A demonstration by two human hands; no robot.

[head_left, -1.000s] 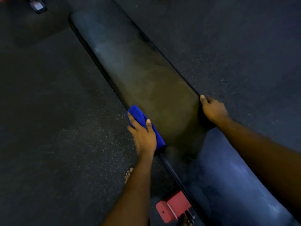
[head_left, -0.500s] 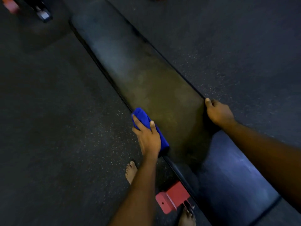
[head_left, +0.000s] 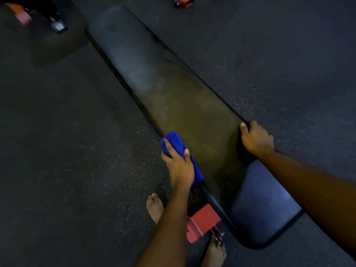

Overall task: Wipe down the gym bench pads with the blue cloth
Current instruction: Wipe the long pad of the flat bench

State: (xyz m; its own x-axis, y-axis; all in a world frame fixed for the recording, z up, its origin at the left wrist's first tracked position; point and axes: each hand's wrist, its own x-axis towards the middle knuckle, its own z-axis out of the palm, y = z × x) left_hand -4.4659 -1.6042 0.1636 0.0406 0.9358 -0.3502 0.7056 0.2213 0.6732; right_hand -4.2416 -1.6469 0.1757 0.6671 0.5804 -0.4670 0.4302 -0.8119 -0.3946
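Count: two bench pads, one cloth, two hands, two bare feet, one red bracket, two pieces of other equipment.

Pads: one long pad [head_left: 173,83] runs away from the hands. One shorter seat pad [head_left: 265,205] lies nearer the person, under the right forearm. A narrow gap separates the two pads.

Blue cloth [head_left: 174,140]: one, folded into a thick roll, lying on the left edge of the long pad, directly under the left hand [head_left: 180,166]. The finger and thumb are curled over the cloth and grip it, and its far end sticks out beyond the fingertips.

Right hand [head_left: 256,138]: across the pad from the left hand, clamped on the long pad's right edge near its near corner. The thumb is on top and the fingers wrap over the side.

Surroundings: the red bracket [head_left: 202,222] of the bench frame sits below the left wrist, beside the seat pad's left edge. One bare foot [head_left: 155,207] stands left of the left forearm. The other [head_left: 215,253] is just behind the bracket. All rest on dark speckled floor [head_left: 67,151].

Far beyond both hands there is a red item [head_left: 183,1], cut off by the top edge, and a dark frame with a grey foot [head_left: 57,26]. Neither can be identified.

The left forearm hides part of the bracket.
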